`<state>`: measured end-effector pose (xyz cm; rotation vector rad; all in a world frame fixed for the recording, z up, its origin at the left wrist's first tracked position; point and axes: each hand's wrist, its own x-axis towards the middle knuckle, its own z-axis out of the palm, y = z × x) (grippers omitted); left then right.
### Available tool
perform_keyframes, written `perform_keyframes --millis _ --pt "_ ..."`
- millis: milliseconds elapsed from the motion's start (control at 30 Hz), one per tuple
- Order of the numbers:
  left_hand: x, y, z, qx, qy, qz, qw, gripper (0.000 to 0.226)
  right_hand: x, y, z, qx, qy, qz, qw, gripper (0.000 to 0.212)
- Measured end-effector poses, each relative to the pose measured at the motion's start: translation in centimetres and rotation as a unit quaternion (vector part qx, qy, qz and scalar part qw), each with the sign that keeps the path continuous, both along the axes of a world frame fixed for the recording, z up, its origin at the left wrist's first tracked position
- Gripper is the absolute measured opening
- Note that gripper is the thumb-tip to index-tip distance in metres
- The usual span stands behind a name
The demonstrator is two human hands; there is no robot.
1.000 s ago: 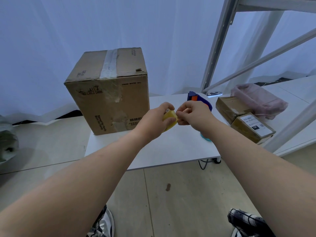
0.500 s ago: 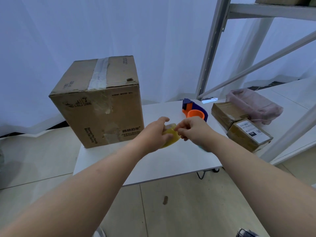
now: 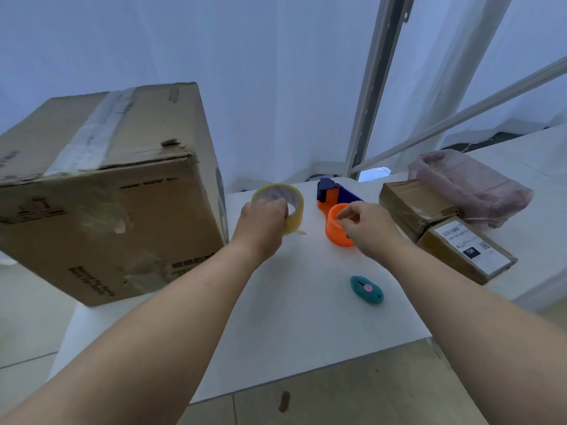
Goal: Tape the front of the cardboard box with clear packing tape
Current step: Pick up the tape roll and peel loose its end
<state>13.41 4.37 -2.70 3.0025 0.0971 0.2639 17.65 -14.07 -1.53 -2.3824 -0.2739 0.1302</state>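
Head view, 1 frame. Large cardboard box (image 3: 101,207) stands on the left part of the white table (image 3: 294,326), front face toward the camera, old tape strip along the top seam and scuffed patches on the front. Left hand (image 3: 264,223) grips the roll of clear packing tape (image 3: 280,202) just right of the box: fingers curled over the rim and into the core, roll held on edge, a short loose tail of tape at its lower right. Whether the roll touches the table cannot be told. Right hand (image 3: 366,225) is at the orange and blue tape dispenser (image 3: 337,214), thumb and index finger narrowed in a pinch at the rim of its orange hub; actual contact cannot be confirmed. Teal box cutter (image 3: 366,289) lies flat on the table nearer the camera, apart from both hands. 2 small brown parcels (image 3: 445,228) sit at the right, one with a white label, and a pink bag (image 3: 469,185) behind them.
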Motion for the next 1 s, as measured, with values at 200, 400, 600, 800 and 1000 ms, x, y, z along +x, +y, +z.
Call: perform_keyframes --millis 200,400,600,800,1000 --pt "3.5 0.2 -1.9 0.029 0.014 0.049 0.998 0.026 2.1 1.7 -1.1 -0.041 -0.034 0.029 0.998 0.026" --pt "3.5 1.1 -2.6 0.069 0.045 0.091 0.992 0.031 2.8 2.4 -2.0 -0.045 -0.055 0.027 0.997 0.026" --pt "1.5 1.2 -2.9 0.021 0.074 0.091 0.993 0.033 1.3 2.4 -2.0 -0.026 -0.061 0.025 0.997 0.024" --pt "0.1 -0.3 -0.9 0.014 0.059 0.063 0.996 0.042 -0.3 0.3 -1.2 -0.143 -0.004 0.048 0.989 0.024" --pt "-2.9 -1.7 0.2 0.01 0.053 0.015 0.998 0.038 -3.9 -2.3 -2.1 -0.275 0.148 0.09 0.946 0.055"
